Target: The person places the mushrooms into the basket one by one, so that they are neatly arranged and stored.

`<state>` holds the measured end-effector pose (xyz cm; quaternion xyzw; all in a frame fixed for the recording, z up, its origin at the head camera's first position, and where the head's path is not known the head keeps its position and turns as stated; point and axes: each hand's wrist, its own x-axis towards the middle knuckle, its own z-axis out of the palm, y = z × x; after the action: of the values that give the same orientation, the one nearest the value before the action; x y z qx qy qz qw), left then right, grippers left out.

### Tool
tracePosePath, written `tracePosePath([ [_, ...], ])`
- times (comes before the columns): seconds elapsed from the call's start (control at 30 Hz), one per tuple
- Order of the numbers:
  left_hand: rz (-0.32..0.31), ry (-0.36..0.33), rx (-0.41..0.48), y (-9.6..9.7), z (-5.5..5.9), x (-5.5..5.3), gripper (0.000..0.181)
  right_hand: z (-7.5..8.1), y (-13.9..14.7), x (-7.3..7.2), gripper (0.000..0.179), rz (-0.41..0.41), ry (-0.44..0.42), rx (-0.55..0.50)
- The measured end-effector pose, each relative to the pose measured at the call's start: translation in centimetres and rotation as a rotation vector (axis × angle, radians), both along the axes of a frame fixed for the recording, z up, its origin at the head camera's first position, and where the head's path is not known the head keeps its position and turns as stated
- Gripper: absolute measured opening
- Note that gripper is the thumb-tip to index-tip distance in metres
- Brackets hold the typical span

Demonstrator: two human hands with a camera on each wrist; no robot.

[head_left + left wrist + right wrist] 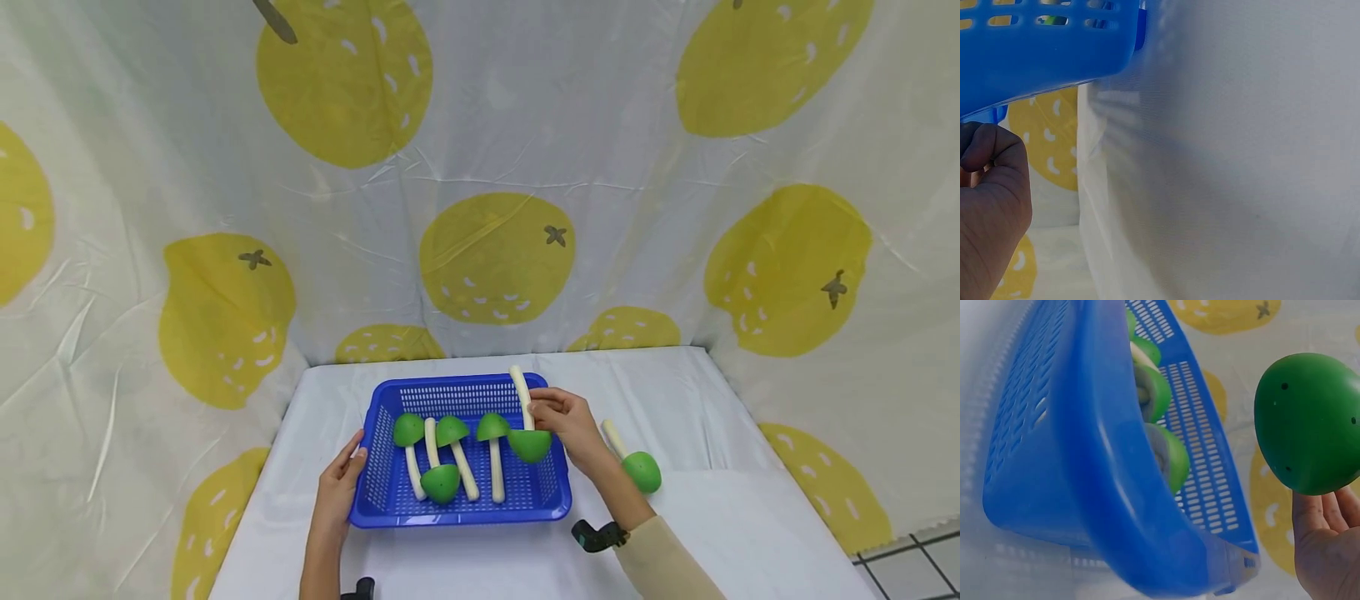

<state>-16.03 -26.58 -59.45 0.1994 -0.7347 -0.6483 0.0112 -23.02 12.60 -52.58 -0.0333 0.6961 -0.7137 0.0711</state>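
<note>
In the head view a blue plastic basket stands on the white-covered table. My left hand grips its left rim, with the thumb on top; the left wrist view shows this hand curled at the basket's edge. Above the basket's right end, my right hand pinches a toy mushroom by its white stem, green cap downward. The right wrist view has the cap beside the basket's rim, the fingers partly behind it. Several similar mushrooms lie inside the basket.
Right of the basket, another green-capped mushroom lies on the table, near my right forearm. A cloth printed with yellow fruit hangs behind the table and along both sides. Each wrist wears a black device.
</note>
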Motion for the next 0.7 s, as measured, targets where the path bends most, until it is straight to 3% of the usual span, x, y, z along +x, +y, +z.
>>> tracePosePath([
  [0.7,-0.003,-0.007,-0.015,0.0,-0.2,0.0,0.058,-1.6,-3.9,0.4,0.032,0.037,-0.029,0.04],
])
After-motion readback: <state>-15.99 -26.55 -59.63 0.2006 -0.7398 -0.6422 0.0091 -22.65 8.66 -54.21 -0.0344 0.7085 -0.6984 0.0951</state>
